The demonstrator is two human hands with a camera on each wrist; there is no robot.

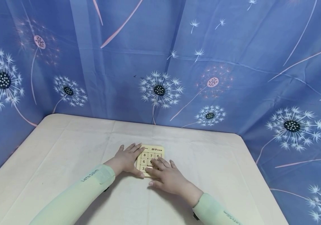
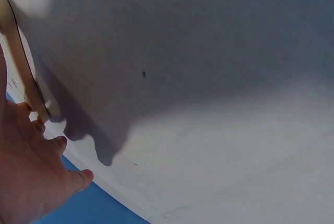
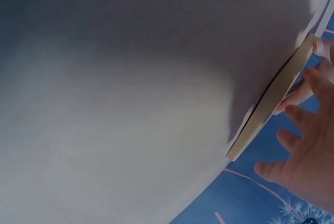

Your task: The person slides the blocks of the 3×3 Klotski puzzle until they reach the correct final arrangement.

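On the table lies a flat yellow number sliding puzzle [image 1: 147, 149], with numbered square tiles in a frame and dark lettering along its far edge. My left hand [image 1: 126, 158] holds its left side, thumb at the near corner and a forefinger at the far corner, the other fingers spread. Over the lower right tiles my right hand [image 1: 169, 178] rests with fingers spread, fingertips on the tiles and thumb off the near edge. Tiles 8, 7, 6 and 3 can be read; the right hand covers others. In the right wrist view the puzzle's edge [image 3: 271, 98] shows side-on.
A pale cloth covers the table [image 1: 73, 140]. Behind it and at both sides hangs a blue curtain [image 1: 121, 78] printed with dandelions. Light green sleeves [image 1: 78, 190] cover both forearms.
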